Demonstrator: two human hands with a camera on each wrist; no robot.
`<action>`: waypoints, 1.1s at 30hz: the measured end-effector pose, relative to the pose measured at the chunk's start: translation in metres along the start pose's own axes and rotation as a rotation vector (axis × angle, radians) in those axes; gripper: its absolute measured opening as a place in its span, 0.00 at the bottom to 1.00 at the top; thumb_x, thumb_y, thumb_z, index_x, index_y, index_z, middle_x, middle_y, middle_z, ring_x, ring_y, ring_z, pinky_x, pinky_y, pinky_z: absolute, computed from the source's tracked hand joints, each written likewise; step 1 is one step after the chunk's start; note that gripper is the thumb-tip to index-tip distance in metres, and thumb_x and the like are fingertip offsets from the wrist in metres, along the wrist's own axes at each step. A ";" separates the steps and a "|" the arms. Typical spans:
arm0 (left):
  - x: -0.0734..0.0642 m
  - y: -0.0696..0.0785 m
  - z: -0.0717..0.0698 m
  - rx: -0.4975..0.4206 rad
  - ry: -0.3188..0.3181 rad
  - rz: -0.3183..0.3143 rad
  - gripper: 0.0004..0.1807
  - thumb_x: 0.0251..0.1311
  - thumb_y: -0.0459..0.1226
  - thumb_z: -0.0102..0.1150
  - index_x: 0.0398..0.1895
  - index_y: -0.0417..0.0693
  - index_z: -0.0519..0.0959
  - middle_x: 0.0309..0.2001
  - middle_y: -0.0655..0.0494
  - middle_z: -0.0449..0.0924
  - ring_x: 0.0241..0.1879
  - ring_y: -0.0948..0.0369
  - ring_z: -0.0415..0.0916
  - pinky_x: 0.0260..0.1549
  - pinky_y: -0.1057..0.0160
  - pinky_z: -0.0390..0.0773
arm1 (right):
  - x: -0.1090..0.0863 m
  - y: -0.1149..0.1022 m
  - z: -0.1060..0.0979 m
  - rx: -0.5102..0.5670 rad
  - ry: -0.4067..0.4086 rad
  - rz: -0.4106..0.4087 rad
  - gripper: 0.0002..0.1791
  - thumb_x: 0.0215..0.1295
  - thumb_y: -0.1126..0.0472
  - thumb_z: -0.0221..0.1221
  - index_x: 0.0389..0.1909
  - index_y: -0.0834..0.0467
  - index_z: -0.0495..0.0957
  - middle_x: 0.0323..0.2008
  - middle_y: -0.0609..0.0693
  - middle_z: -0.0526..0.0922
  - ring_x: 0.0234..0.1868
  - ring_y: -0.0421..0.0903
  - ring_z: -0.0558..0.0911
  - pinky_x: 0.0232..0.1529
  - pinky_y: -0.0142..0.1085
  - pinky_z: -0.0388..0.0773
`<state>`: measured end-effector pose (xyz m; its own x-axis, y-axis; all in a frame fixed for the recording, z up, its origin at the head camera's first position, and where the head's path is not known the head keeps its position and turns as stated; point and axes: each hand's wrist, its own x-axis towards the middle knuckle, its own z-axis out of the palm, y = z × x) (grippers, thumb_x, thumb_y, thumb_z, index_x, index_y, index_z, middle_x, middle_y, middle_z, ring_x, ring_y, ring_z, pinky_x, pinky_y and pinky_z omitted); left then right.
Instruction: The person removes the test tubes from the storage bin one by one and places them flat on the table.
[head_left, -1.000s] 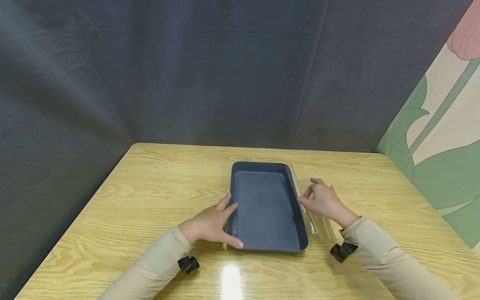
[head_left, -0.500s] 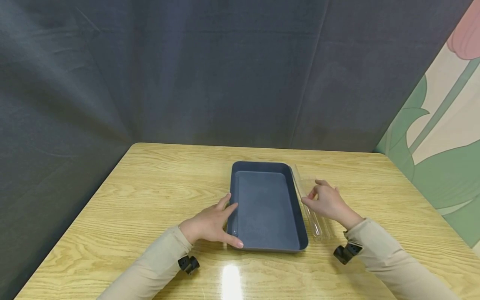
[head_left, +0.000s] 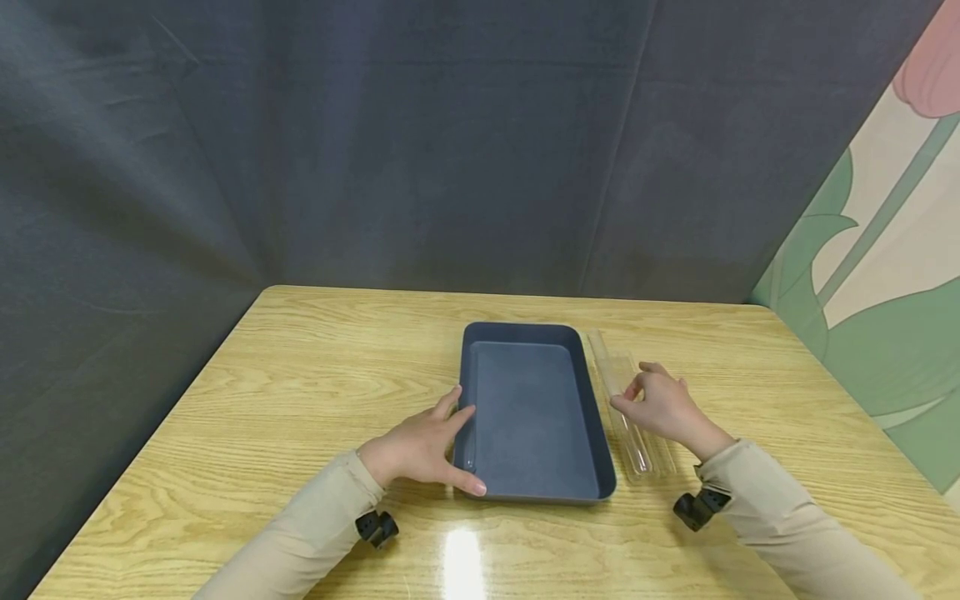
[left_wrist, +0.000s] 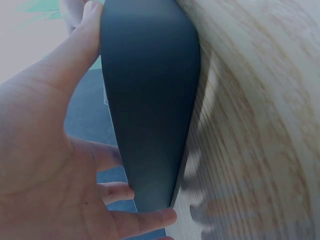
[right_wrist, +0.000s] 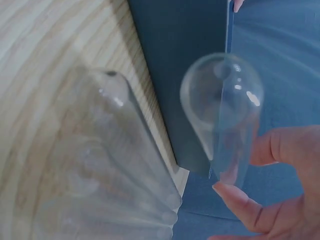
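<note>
A dark blue-grey rectangular tray (head_left: 525, 408) lies on the wooden table. My left hand (head_left: 422, 448) rests at its near left corner, fingers spread over the left rim and thumb at the near edge. Between thumb and fingertips, my right hand (head_left: 662, 408) pinches a clear test tube (right_wrist: 222, 95), just right of the tray, its rounded end towards me. More clear test tubes (right_wrist: 112, 130) lie side by side on the table under and beside that hand. Inside the tray, along its left wall, one clear tube (head_left: 470, 454) shows faintly.
The light wooden table (head_left: 337, 358) extends on all sides of the tray. Behind it and to the left hangs a dark cloth (head_left: 450, 167). At the right is a wall panel (head_left: 885, 292) with a painted flower. A bright reflection lies near the front of the table.
My right hand has shifted slightly to the right with the pinched test tube, away from the tray's right rim. The left hand and the tray have stayed put.
</note>
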<state>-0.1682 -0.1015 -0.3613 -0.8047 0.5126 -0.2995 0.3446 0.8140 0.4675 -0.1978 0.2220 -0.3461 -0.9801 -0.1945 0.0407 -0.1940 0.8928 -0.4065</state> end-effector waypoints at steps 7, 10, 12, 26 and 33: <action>0.000 -0.001 0.000 0.002 -0.001 0.009 0.59 0.44 0.62 0.65 0.74 0.45 0.48 0.76 0.46 0.31 0.72 0.43 0.47 0.64 0.45 0.62 | -0.001 0.005 -0.001 -0.007 -0.005 0.015 0.14 0.60 0.57 0.57 0.22 0.63 0.76 0.60 0.80 0.61 0.63 0.75 0.58 0.54 0.76 0.47; 0.000 -0.001 0.000 -0.004 -0.003 0.008 0.58 0.44 0.62 0.65 0.74 0.46 0.48 0.76 0.46 0.31 0.72 0.43 0.47 0.64 0.46 0.62 | -0.001 0.007 -0.001 -0.014 -0.001 0.014 0.14 0.59 0.57 0.57 0.22 0.64 0.76 0.59 0.80 0.61 0.62 0.75 0.59 0.53 0.76 0.48; 0.000 -0.001 0.001 -0.006 -0.002 0.007 0.58 0.44 0.62 0.65 0.74 0.46 0.49 0.76 0.47 0.31 0.72 0.43 0.47 0.64 0.46 0.62 | -0.001 0.009 -0.001 -0.017 -0.002 0.018 0.14 0.59 0.57 0.56 0.22 0.64 0.76 0.59 0.81 0.61 0.62 0.75 0.59 0.53 0.77 0.49; 0.000 -0.002 0.001 -0.011 0.006 0.009 0.58 0.44 0.61 0.65 0.74 0.45 0.48 0.76 0.45 0.31 0.72 0.43 0.47 0.63 0.46 0.63 | -0.002 0.020 -0.003 -0.035 -0.025 0.061 0.15 0.60 0.56 0.56 0.23 0.65 0.76 0.59 0.81 0.60 0.59 0.76 0.63 0.53 0.76 0.50; 0.000 -0.002 0.002 -0.017 0.008 0.006 0.59 0.44 0.62 0.65 0.74 0.46 0.48 0.76 0.46 0.31 0.72 0.43 0.48 0.63 0.46 0.64 | -0.002 0.027 -0.004 -0.030 -0.048 0.096 0.16 0.61 0.55 0.55 0.24 0.65 0.76 0.60 0.81 0.58 0.58 0.77 0.63 0.53 0.75 0.49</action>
<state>-0.1685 -0.1023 -0.3637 -0.8066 0.5151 -0.2900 0.3413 0.8064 0.4830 -0.2011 0.2480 -0.3532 -0.9912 -0.1256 -0.0409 -0.1010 0.9199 -0.3789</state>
